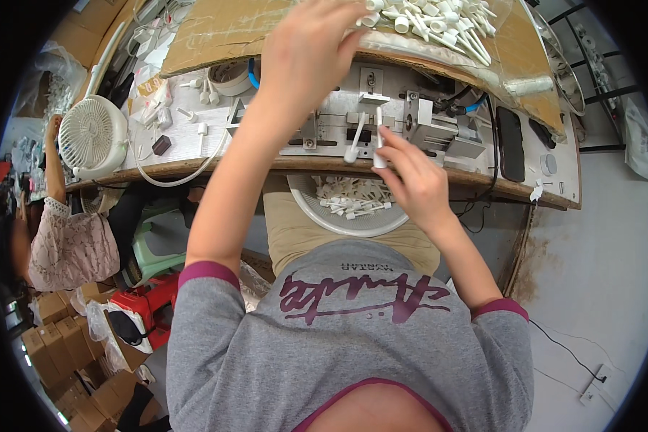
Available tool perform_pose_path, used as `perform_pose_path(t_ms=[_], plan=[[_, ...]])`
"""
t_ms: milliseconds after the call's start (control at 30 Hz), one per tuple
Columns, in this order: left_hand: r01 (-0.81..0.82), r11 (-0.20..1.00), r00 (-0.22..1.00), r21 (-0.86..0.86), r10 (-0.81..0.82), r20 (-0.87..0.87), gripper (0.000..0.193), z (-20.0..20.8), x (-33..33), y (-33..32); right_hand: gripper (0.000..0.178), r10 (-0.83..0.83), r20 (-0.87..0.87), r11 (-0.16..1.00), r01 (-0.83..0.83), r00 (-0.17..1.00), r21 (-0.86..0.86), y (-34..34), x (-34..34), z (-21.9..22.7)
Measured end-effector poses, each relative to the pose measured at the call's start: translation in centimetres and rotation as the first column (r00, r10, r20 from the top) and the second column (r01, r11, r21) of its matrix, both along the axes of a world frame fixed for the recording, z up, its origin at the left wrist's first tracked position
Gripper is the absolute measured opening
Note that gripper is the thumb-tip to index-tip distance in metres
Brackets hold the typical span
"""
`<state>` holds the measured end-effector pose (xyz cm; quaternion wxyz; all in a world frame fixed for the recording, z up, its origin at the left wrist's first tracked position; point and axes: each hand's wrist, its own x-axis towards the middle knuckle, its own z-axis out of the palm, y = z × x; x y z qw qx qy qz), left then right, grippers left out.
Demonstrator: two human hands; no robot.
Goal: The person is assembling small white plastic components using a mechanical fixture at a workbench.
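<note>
My left hand (309,54), slightly blurred, reaches the near left side of a pile of white plastic parts (439,20), small rods with cup-shaped ends. Its fingertips are cut off or unclear at the upper edge, so I cannot tell whether they grip a part. Between the thumb and fingers of my right hand (419,180) a white plastic rod (379,137) stands nearly upright in front of a metal fixture (331,126). Just left of that rod, another white rod with a round end (354,140) leans on the fixture.
A white basket (360,232) of similar parts rests at my lap. Metal cylinder blocks (439,129), a black phone (510,144) and cables lie right along the bench. Cardboard (223,36) covers the back. Left are a white fan (93,135), loose parts and another person's arm (54,162).
</note>
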<state>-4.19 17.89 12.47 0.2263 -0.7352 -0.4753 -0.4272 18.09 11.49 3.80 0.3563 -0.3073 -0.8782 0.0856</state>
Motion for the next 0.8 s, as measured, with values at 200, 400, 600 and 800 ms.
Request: perform_pose_path(t_ms=[200,400,600,800], plan=[[0.008,0.988,0.969,0.157,0.031,-0.243,0.021,1.3,1.2,8.3,0.023,-0.059,0.238,0.992,0.029,0.969,0.127,0.7,-2.2,-2.2],[-0.066,0.991,0.967,0.119,0.093,-0.239,0.008,-2.0,2.7,13.2,0.027,-0.05,0.26,0.989,0.011,0.964,0.151,1.3,-3.5,-1.2],[-0.009,0.997,0.937,0.077,0.035,-0.349,0.006,-0.6,1.1,12.3,0.03,-0.039,0.246,0.996,0.017,0.968,0.088,1.2,-3.2,-1.7],[0.124,0.976,0.991,-0.178,-0.131,-0.029,0.033,0.5,-1.1,9.0,0.038,0.04,0.173,0.987,-0.012,0.984,-0.163,1.6,-2.7,1.6]])
